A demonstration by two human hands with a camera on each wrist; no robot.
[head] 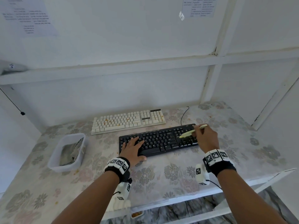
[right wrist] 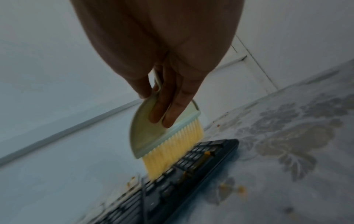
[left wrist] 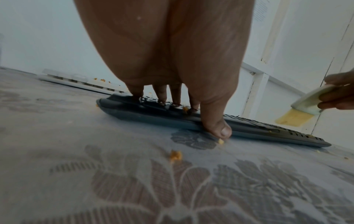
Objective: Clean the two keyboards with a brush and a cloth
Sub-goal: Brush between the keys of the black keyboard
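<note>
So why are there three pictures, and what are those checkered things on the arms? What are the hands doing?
No machine here: a person wears three cameras. The big picture comes from one on the head; the other two come from cameras strapped at the wrists, beside those checkered bands, looking along each hand. On the flowery table lie a black keyboard and, behind it, a white keyboard dotted with orange crumbs. A clear tub to the left holds a grey cloth. The left hand lies flat on the black keyboard. The right hand holds a small brush with yellow bristles over its right end.
</note>
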